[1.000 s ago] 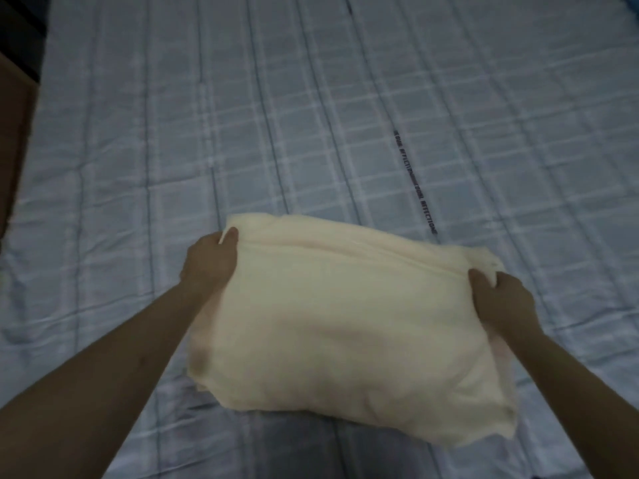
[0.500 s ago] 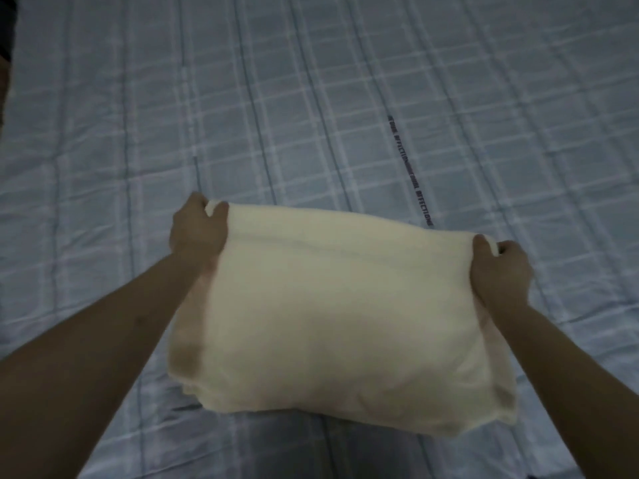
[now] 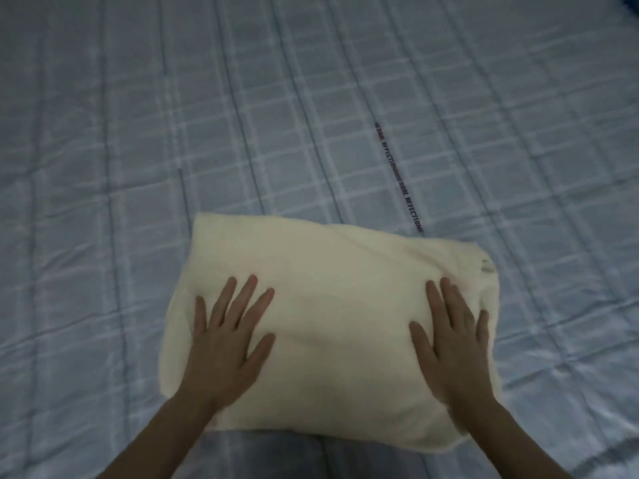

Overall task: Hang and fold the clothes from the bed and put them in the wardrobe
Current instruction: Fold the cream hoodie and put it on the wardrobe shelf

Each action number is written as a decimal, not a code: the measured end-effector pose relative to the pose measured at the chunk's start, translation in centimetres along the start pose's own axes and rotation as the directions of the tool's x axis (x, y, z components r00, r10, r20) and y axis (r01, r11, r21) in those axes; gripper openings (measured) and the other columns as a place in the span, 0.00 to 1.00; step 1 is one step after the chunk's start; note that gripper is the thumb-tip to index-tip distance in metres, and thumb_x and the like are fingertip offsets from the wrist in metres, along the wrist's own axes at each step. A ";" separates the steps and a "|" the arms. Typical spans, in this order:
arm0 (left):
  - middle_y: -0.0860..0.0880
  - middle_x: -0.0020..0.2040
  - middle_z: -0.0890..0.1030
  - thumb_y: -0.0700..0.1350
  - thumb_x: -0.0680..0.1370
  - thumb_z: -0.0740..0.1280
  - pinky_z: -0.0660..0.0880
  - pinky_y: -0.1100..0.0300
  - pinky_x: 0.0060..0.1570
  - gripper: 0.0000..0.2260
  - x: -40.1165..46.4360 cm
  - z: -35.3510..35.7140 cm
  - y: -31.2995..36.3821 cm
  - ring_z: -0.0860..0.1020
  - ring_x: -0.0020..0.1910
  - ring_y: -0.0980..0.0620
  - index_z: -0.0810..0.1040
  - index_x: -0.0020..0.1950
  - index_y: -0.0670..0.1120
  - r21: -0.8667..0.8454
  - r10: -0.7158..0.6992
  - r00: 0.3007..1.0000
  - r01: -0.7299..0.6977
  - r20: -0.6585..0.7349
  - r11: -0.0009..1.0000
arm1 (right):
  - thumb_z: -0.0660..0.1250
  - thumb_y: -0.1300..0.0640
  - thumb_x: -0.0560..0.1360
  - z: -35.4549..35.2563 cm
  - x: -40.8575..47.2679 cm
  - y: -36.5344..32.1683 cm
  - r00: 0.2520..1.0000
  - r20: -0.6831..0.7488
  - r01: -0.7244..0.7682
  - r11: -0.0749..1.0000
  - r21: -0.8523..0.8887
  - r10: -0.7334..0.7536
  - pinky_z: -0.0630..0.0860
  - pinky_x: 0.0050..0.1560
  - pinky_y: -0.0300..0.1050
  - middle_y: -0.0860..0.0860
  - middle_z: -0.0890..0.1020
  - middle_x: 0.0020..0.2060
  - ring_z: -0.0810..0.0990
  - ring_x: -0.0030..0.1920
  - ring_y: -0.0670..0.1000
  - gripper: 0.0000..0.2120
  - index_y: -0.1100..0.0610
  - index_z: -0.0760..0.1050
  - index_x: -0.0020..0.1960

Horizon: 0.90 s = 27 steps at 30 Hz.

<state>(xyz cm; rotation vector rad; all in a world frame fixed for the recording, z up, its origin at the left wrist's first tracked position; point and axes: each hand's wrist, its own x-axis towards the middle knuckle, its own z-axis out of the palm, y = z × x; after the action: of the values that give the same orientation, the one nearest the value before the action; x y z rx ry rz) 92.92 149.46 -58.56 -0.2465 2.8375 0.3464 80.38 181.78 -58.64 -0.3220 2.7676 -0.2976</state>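
A cream garment point(image 3: 339, 305), folded into a rough rectangle, lies flat on the blue checked bedcover point(image 3: 138, 150) near the bed's front edge. My left hand point(image 3: 224, 344) rests flat on its left part with fingers spread and straight. On the garment's right part my right hand point(image 3: 453, 340) presses down the same way, fingers straight. A small label point(image 3: 487, 266) shows at the garment's far right corner.
The checked bedcover fills the view on all sides of the garment. A dark printed text stripe point(image 3: 399, 176) runs diagonally across it behind the garment. A dark blue thing point(image 3: 631, 1) shows at the top right corner.
Both hands let go of the garment's far corners and came back toward me. They now lie flat on top of it. The fold has been laid down on the bed.
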 end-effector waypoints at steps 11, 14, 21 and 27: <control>0.52 0.80 0.54 0.57 0.81 0.51 0.49 0.31 0.71 0.25 3.8 -0.3 4.4 0.47 0.80 0.44 0.57 0.79 0.57 0.011 0.041 0.994 -0.040 -0.101 0.999 | 0.43 0.40 0.79 1.6 0.7 -6.0 0.996 -0.068 0.051 0.997 -0.062 -0.055 0.44 0.73 0.67 0.49 0.53 0.79 0.46 0.78 0.53 0.29 0.47 0.51 0.79; 0.51 0.80 0.57 0.57 0.81 0.52 0.48 0.32 0.72 0.26 4.4 0.7 4.2 0.49 0.79 0.43 0.58 0.79 0.56 0.049 0.031 0.995 -0.026 -0.095 0.998 | 0.43 0.40 0.79 1.9 1.0 -5.4 0.997 -0.062 0.041 0.995 -0.086 -0.046 0.43 0.74 0.65 0.48 0.52 0.78 0.46 0.78 0.52 0.29 0.46 0.50 0.79; 0.48 0.78 0.63 0.55 0.79 0.52 0.45 0.37 0.74 0.24 5.0 -1.7 7.8 0.54 0.79 0.45 0.67 0.74 0.52 -0.093 -0.085 0.971 0.065 -0.223 0.994 | 0.45 0.40 0.79 1.0 1.0 -5.8 0.998 -0.049 0.040 0.998 -0.047 -0.042 0.46 0.73 0.68 0.50 0.55 0.78 0.50 0.78 0.55 0.29 0.47 0.51 0.79; 0.51 0.80 0.56 0.54 0.79 0.56 0.50 0.30 0.71 0.27 4.5 2.5 11.9 0.50 0.79 0.43 0.59 0.79 0.55 -0.041 0.019 0.987 -0.025 -0.157 0.999 | 0.53 0.47 0.77 -0.5 1.2 -5.9 0.924 -0.133 0.347 0.932 -0.105 -0.359 0.47 0.73 0.68 0.54 0.53 0.78 0.50 0.78 0.56 0.31 0.51 0.52 0.78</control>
<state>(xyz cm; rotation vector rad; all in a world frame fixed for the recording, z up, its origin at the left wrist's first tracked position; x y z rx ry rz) 86.87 160.91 -59.66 -0.2620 2.9915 0.4097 80.23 175.94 -57.06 -0.8579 2.8614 -0.3090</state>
